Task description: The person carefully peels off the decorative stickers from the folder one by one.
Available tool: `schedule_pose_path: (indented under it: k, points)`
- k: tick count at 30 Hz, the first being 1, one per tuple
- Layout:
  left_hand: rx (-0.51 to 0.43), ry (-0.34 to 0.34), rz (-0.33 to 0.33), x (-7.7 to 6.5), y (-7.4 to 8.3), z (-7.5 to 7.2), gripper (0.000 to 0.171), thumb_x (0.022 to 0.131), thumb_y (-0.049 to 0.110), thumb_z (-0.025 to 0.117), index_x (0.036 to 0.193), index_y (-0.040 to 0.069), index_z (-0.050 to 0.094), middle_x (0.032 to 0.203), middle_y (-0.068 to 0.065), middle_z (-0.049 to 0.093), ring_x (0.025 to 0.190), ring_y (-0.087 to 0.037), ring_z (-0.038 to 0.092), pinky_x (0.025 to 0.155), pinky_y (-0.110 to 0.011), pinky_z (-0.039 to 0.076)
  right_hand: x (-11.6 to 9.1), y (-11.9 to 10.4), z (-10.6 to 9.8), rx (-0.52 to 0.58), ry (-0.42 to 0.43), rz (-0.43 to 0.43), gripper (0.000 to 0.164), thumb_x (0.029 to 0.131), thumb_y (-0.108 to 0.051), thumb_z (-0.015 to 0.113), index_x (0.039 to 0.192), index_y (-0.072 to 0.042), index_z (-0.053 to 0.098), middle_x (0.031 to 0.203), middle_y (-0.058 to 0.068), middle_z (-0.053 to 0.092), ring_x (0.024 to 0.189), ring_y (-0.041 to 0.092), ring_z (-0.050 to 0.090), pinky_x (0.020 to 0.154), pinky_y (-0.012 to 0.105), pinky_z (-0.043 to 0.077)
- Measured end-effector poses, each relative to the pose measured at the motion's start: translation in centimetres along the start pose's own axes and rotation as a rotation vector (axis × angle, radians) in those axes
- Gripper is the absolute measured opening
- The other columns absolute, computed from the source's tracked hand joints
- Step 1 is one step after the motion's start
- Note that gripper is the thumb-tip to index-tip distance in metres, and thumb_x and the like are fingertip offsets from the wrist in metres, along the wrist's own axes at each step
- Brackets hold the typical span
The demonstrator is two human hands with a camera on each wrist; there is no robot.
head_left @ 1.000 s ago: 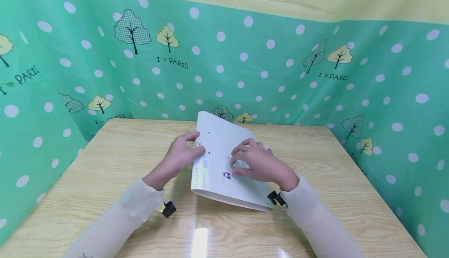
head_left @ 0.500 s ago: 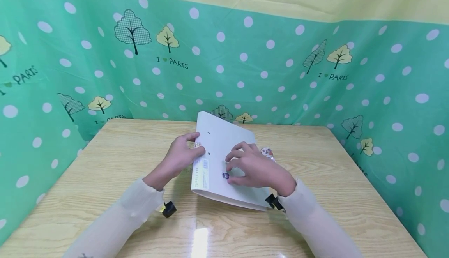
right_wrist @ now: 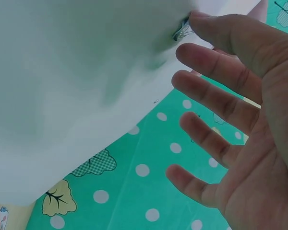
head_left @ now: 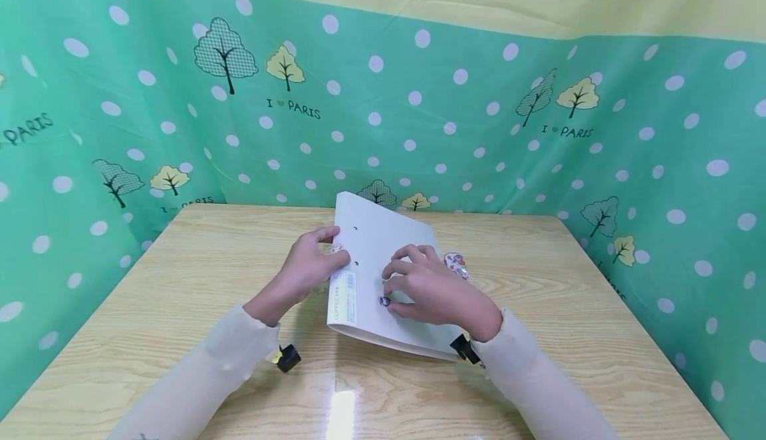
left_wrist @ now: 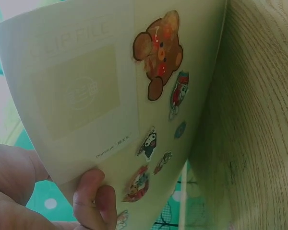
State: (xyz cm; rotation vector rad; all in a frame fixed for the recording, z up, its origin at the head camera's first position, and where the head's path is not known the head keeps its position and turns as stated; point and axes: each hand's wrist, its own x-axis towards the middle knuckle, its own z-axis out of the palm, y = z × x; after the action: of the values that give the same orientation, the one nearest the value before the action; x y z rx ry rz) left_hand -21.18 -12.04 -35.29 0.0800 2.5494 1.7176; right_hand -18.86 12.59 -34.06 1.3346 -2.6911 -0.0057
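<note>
A white file folder (head_left: 380,247) with two punched holes and a "CLIP FILE" label (head_left: 343,297) stands tilted on the table. My left hand (head_left: 306,264) grips its spine edge, thumb on the near face and fingers behind. On that near face is a small dark cartoon sticker (head_left: 383,301). My right hand (head_left: 433,290) is over it, thumb tip right at the sticker's edge and fingers spread and slightly bent, as the right wrist view also shows. The folder's other face carries several cartoon stickers, among them a brown bear sticker (left_wrist: 161,55) and a black-and-white sticker (left_wrist: 149,143).
Colourful stickers (head_left: 456,264) show beyond my right hand, at the folder's right edge. The wood-grain table (head_left: 227,254) extends on both sides of the folder. A green dotted cloth (head_left: 383,121) hangs behind the table.
My right hand has moved a little left and down, its thumb and index finger coming to the small sticker. Stickers beyond the folder's right edge have come into fuller view. The left hand keeps its grip.
</note>
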Motion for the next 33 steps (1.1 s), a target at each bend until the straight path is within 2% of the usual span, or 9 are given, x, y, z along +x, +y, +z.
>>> schedule_pose_path:
  k: [6, 9, 15, 21, 26, 33]
  points:
    - [0.015, -0.001, 0.001, -0.03, 0.05, -0.04, 0.071, 0.091, 0.007, 0.066, 0.156, 0.001, 0.039, 0.145, -0.017, 0.046, 0.086, -0.02, 0.069, 0.069, -0.028, 0.059, 0.01, -0.17, -0.04, -0.021, -0.005, -0.003, 0.019, 0.092, -0.038, 0.077, 0.106, -0.026, 0.081, 0.125, -0.005, 0.068, 0.128, 0.028, 0.049, 0.107, 0.057, 0.039]
    - [0.014, -0.004, -0.007, 0.0, 0.06, -0.01, 0.072, 0.091, 0.008, 0.066, 0.156, 0.002, 0.038, 0.145, -0.016, 0.046, 0.082, -0.02, 0.07, 0.066, -0.028, 0.059, 0.0, -0.27, -0.04, -0.031, -0.001, -0.013, 0.018, 0.093, -0.037, 0.076, 0.106, -0.026, 0.081, 0.125, -0.005, 0.068, 0.128, 0.028, 0.049, 0.107, 0.057, 0.04]
    - [0.009, -0.007, -0.013, -0.05, 0.1, -0.09, 0.072, 0.091, 0.007, 0.066, 0.157, 0.003, 0.038, 0.145, -0.017, 0.046, 0.071, -0.019, 0.069, 0.064, -0.037, 0.06, 0.08, -0.5, 0.07, -0.051, 0.033, -0.031, 0.015, 0.094, -0.032, 0.075, 0.105, -0.025, 0.081, 0.124, -0.005, 0.069, 0.127, 0.028, 0.05, 0.107, 0.057, 0.039]
    - [-0.001, -0.006, -0.011, 0.0, 0.14, -0.08, 0.072, 0.091, 0.007, 0.066, 0.157, 0.003, 0.038, 0.145, -0.016, 0.046, 0.074, -0.019, 0.07, 0.059, -0.028, 0.058, 0.07, -0.55, 0.06, -0.061, 0.075, -0.045, 0.01, 0.094, -0.029, 0.075, 0.101, -0.024, 0.081, 0.121, -0.004, 0.07, 0.125, 0.027, 0.052, 0.107, 0.056, 0.039]
    - [-0.003, -0.006, -0.002, 0.07, 0.11, -0.16, 0.071, 0.091, 0.006, 0.065, 0.156, 0.001, 0.038, 0.145, -0.018, 0.046, 0.078, -0.018, 0.069, 0.062, -0.028, 0.058, 0.09, -0.56, 0.07, -0.031, 0.101, -0.059, 0.005, 0.093, -0.025, 0.077, 0.096, -0.025, 0.081, 0.118, -0.005, 0.071, 0.122, 0.025, 0.053, 0.106, 0.055, 0.042]
    - [-0.011, -0.005, -0.005, 0.11, 0.11, -0.25, 0.07, 0.091, 0.005, 0.065, 0.156, 0.001, 0.039, 0.145, -0.018, 0.047, 0.077, -0.018, 0.069, 0.061, -0.027, 0.057, 0.13, -0.55, 0.0, -0.015, 0.096, -0.058, 0.005, 0.093, -0.024, 0.076, 0.095, -0.024, 0.08, 0.118, -0.004, 0.069, 0.119, 0.025, 0.052, 0.104, 0.053, 0.043]
